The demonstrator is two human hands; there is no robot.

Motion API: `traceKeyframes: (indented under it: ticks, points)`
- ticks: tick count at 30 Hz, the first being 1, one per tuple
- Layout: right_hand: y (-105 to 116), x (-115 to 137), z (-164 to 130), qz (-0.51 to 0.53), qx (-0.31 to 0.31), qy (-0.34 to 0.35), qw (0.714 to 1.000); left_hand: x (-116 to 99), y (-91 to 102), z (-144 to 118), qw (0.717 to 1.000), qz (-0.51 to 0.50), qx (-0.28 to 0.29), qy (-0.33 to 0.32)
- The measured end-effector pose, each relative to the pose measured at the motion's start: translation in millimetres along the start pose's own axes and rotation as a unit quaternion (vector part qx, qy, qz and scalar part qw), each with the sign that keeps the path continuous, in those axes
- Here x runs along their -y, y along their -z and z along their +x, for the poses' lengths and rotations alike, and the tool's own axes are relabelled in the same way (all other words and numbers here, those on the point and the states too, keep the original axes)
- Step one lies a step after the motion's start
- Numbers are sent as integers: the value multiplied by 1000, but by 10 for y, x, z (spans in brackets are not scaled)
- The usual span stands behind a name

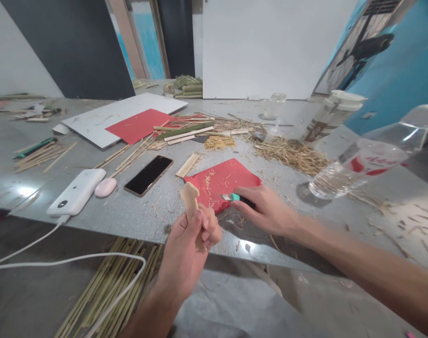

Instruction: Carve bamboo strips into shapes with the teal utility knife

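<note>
My left hand (pixel 194 232) is closed round a pale carved bamboo piece (pixel 190 197), held up just off the near edge of the grey desk (pixel 136 213); my right hand (pixel 266 209) lies half-curled over a teal-and-black utility knife (pixel 237 198) on the shaving-strewn red paper sheet (pixel 223 180), grip unclear. Looks like the carving step, so next needs a firm knife grasp. Black phone (pixel 149 175) and white power bank (pixel 76 191) lie left of my hands, a clear plastic cup (pixel 355 169) right, bamboo strips (pixel 108 281) on the floor below.

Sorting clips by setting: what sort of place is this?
Likely a craft workshop: bamboo strips and shavings litter the table, and the left hand holds a carved wood piece.
</note>
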State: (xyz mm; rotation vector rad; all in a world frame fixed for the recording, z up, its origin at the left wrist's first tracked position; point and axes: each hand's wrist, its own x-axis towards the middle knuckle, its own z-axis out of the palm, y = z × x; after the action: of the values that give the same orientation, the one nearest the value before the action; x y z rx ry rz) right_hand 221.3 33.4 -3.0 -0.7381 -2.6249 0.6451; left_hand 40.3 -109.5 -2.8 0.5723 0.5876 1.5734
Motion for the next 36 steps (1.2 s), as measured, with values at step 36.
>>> traceKeyframes:
  ticks: [36]
  points:
    - [15,36,4,8,5,-8,1000,-22,72,-13,991,115,-65,-39]
